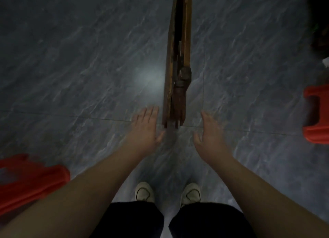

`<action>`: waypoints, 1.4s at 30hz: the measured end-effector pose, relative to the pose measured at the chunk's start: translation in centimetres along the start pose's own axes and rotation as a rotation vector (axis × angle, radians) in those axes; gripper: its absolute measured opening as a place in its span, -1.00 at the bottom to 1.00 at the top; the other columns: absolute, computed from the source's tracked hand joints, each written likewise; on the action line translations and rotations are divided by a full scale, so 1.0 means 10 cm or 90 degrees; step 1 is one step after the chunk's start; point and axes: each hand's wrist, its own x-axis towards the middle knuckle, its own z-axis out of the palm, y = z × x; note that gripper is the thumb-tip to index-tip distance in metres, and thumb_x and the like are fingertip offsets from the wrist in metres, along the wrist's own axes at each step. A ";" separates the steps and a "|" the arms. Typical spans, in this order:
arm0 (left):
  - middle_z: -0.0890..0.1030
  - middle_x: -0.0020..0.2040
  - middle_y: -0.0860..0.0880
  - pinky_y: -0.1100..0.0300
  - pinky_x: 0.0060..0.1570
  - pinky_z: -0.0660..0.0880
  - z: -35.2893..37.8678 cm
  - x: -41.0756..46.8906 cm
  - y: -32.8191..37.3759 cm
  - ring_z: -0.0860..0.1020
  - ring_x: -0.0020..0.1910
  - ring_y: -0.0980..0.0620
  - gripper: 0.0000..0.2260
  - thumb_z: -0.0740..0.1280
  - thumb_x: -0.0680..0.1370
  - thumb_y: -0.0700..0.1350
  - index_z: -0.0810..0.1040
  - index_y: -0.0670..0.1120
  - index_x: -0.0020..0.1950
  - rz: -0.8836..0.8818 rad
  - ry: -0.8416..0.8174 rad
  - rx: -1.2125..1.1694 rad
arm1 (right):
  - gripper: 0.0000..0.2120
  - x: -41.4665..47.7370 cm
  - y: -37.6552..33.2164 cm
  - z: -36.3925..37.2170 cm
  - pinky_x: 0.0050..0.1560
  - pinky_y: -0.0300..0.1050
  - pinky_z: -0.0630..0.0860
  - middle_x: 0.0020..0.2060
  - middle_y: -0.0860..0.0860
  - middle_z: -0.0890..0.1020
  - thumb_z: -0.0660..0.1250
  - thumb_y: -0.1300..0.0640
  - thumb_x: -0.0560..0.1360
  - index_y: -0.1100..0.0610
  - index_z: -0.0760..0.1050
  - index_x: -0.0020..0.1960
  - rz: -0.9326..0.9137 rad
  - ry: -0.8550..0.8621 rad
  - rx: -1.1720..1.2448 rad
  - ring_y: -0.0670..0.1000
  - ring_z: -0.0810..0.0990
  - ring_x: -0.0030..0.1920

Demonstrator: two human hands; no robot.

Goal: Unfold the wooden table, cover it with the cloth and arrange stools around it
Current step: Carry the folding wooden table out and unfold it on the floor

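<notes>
Grey tiled floor, folded wooden table, empty hands

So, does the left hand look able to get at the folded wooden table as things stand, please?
Probably yes: the left hand, open, is just beside the near end of the folded wooden table, nothing between them; the red stool sits off to its left.
</notes>
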 end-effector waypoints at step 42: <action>0.02 0.63 -0.09 -0.03 0.42 0.32 -0.07 0.60 -0.96 0.29 0.49 -0.18 0.01 0.44 0.48 -0.18 -0.30 0.16 0.58 0.020 0.091 -0.161 | 0.06 0.89 0.41 -0.16 0.57 0.07 -0.02 0.58 -0.10 -0.15 0.37 0.35 0.44 -0.07 -0.31 0.59 -0.179 -0.006 -0.038 -0.03 -0.14 0.58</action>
